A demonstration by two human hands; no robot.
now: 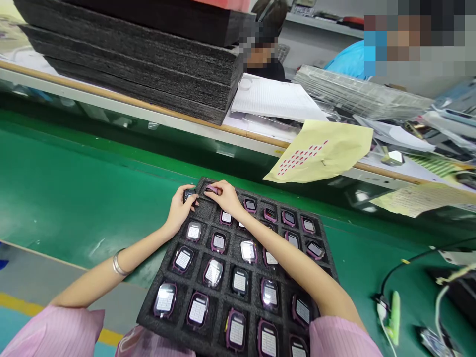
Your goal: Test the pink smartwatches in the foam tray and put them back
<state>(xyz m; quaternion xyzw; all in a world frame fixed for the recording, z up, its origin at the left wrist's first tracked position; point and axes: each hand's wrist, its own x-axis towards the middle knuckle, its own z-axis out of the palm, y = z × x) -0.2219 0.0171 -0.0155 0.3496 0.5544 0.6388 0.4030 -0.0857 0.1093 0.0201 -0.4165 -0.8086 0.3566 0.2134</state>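
Note:
A black foam tray point(205, 213) lies tilted across the green bench and over my lap, its compartments filled with several small square watch units point(198, 310), mostly purple-cased with lit or pale screens. At the tray's far left corner, my left hand point(179, 207) is closed around a dark watch unit point(189, 195) just outside the rim. My right hand point(226, 197) reaches over the tray and pinches a purple watch case point(212, 189) at the far left compartment. Part of that case is covered by my fingers, and my right forearm hides several units.
Stacked black foam trays point(148, 59) stand on the shelf ahead. Papers point(278, 96) and a yellow sheet point(320, 151) hang over its edge. A green tool-like object point(394, 317) and cables point(386, 277) lie at right. Two people are beyond the shelf.

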